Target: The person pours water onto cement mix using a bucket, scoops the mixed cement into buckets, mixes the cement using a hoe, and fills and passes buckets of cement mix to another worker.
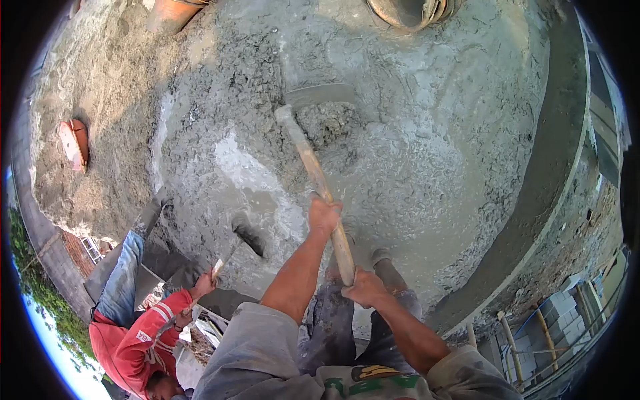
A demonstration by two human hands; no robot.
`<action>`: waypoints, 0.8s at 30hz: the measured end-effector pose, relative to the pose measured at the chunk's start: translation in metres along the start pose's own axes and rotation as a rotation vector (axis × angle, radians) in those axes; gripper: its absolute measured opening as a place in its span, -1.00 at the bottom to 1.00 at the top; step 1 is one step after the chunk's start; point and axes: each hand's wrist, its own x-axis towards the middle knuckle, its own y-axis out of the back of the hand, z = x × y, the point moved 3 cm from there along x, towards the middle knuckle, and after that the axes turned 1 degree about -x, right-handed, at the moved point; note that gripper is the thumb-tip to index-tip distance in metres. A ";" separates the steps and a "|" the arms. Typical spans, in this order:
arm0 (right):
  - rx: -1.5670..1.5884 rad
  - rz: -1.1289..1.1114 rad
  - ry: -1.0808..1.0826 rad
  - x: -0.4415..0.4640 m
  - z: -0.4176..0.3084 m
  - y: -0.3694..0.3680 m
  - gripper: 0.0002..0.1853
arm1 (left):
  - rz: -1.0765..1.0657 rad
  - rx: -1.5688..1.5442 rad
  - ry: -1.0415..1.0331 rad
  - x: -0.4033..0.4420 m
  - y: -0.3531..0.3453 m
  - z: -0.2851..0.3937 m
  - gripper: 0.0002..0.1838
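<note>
A long wooden handle (308, 157) slants across the middle of the view, with a wide hoe blade (320, 95) at its far end, partly sunk in wet grey mortar (413, 153). My left hand (325, 215) is wrapped round the handle near its middle. Lower down, close to the handle's near end, my right hand (365, 288) is closed round it too. A lump of mortar lies against the near side of the blade. Below my hands, my boots stand in the mortar.
At the lower left a co-worker in a red top (137, 343) holds another hoe (220, 263) in the mortar. An orange container (79, 143) lies on the sand at left. Two buckets (172, 13) (410, 10) stand along the far edge. A raised edge (557, 133) curves along the right.
</note>
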 end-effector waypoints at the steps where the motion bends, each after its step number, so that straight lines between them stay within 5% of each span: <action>1: -0.061 0.014 0.012 -0.017 0.018 -0.009 -0.45 | -0.028 0.014 0.034 -0.026 -0.008 -0.004 -0.49; 5: -0.113 -0.026 -0.132 -0.098 0.080 -0.027 -0.36 | -0.195 0.020 0.176 -0.117 -0.072 -0.073 -0.35; 6: -0.135 -0.067 -0.161 -0.121 0.095 -0.026 -0.33 | -0.278 -0.025 0.239 -0.142 -0.077 -0.065 -0.25; 11: -0.273 -0.135 -0.212 -0.164 0.115 0.002 -0.25 | -0.239 -0.354 0.168 -0.204 -0.074 -0.013 -0.36; 13: -0.331 -0.076 -0.178 -0.119 0.101 0.030 -0.23 | -0.151 -0.358 0.034 -0.152 -0.056 0.023 -0.43; 17: -0.292 0.301 0.110 0.027 -0.006 0.106 -0.55 | -0.006 -0.498 -0.122 0.050 -0.021 0.093 -0.41; 20: -0.233 0.388 0.205 0.106 -0.084 0.142 -0.54 | 0.141 -0.066 -0.206 0.191 -0.003 0.120 -0.58; 24: -0.140 0.257 0.149 0.105 -0.047 0.109 -0.54 | 0.081 0.072 -0.207 0.161 -0.026 0.084 -0.50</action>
